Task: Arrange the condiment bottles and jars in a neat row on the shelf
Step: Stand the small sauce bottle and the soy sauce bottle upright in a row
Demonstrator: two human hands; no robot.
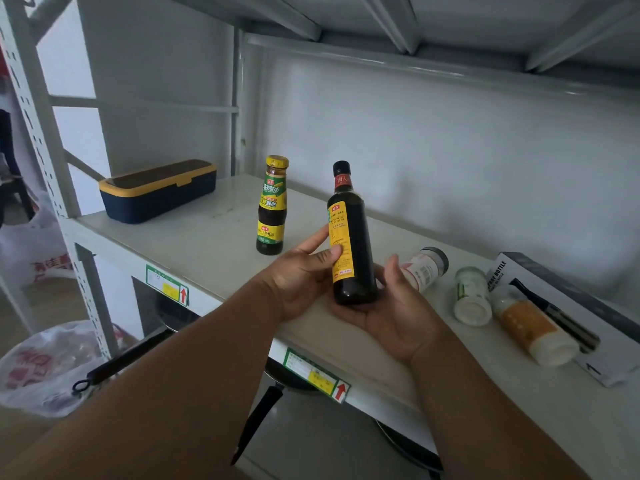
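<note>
Together, both hands hold a dark soy sauce bottle (pixel 351 237) with a black cap and a yellow label, lifted just above the front edge of the white metal shelf (pixel 214 237) and leaning slightly to the left at its top. The left hand (pixel 301 278) grips the lower body from the left, its thumb pressed across the yellow label and its index finger stretched up along the bottle's side. The right hand (pixel 391 306) lies palm up beneath the base, fingers curled round the bottom and the thumb raised along the right side. Both forearms reach in from the lower edge of the view, converging on the bottle.

Just left of it, a shorter sauce bottle (pixel 272 206) with a yellow cap and green-and-yellow label stands upright on the shelf. To the right, three containers lie on their sides: a white-labelled jar (pixel 427 268) with a grey lid, just beside the right hand, then a small clear jar (pixel 472 296), then an orange-labelled jar (pixel 533 327) touching a spray bottle box (pixel 568 306). Far left on the shelf sits a navy box with a yellow-trimmed lid (pixel 157 190).
</note>
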